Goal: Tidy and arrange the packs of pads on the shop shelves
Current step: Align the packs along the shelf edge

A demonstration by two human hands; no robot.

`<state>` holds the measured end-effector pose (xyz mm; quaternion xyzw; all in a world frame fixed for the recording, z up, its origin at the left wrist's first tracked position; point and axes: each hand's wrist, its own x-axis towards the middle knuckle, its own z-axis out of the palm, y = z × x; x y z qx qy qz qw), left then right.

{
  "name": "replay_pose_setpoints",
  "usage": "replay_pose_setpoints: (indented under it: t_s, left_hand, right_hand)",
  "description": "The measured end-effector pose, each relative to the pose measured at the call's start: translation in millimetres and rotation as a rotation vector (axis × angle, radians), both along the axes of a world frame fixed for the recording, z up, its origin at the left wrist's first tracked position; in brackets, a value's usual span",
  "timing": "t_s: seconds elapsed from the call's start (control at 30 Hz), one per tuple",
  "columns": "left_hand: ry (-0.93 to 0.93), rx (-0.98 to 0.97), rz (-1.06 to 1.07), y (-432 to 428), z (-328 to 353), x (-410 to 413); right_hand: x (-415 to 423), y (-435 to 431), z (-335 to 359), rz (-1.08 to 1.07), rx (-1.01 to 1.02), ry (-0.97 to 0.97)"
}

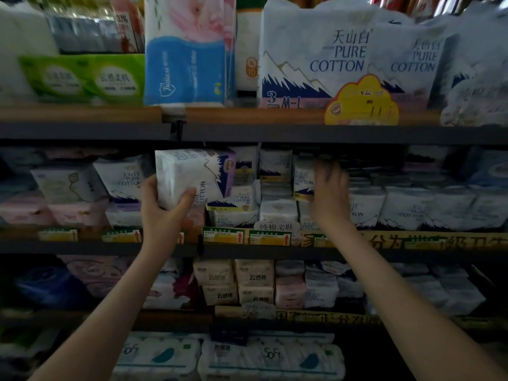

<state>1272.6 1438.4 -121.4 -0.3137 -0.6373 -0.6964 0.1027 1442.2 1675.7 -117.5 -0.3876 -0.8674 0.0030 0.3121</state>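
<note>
Middle shelf [82, 247]: 1 pack held out, 1 hand at the row.
We judge the right hand [328, 191] should open a gap in the standing packs [276, 165] before the left hand [162, 204] seats its pack [189, 174] upright, label forward. Left fingers wrap that tilted pack, just before the shelf. Right fingers look loosely spread; blur hides contact.

- Location type: retail shop, hygiene-goods aisle.
- Shelves [247, 133]: several tiers, each filled with rows of packs of pads [406, 207] and tissue packs [187, 67].
- Price tags [225, 235] line the shelf edges.
- A yellow offer sign [360, 103] stands on the top tier.
</note>
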Motion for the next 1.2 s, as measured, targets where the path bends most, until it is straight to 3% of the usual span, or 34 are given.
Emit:
replay_pose_setpoints:
  t_s: [0.07,0.27,0.43,0.57,0.67,0.73,1.0,1.07,1.2]
  left_hand:
    - [-0.025,0.005,-0.024,5,3,0]
    - [-0.277,0.019,-0.215,16,3,-4]
    - [-0.374,-0.035,-0.317,22,0,-5]
    - [-0.378,-0.184,-0.351,23,3,1]
    - [-0.292,-0.337,-0.35,24,1,4]
    - [-0.266,-0.39,-0.375,26,-1,9]
    - [-0.297,-0.494,-0.381,43,0,35]
    - [-0.297,-0.521,-0.425,46,4,41]
    - [-0.313,-0.507,-0.583,53,13,50]
  right_hand:
    - [-3,5,0,-0.028,0.084,-0.132]
    - [-9,24,13,0.086,0.0,-0.189]
    - [-11,24,10,-0.006,0.027,-0.262]
    - [-14,5,11,0.114,0.075,-0.161]
    - [-12,-44,22,0.445,-0.237,0.146]
    - [-11,-78,25,0.583,-0.498,0.129]
    - [-7,-104,8,0.436,-0.562,-0.038]
    - [-2,-100,7,0.402,-0.607,0.034]
    - [19,-92,3,0.34,-0.851,0.353]
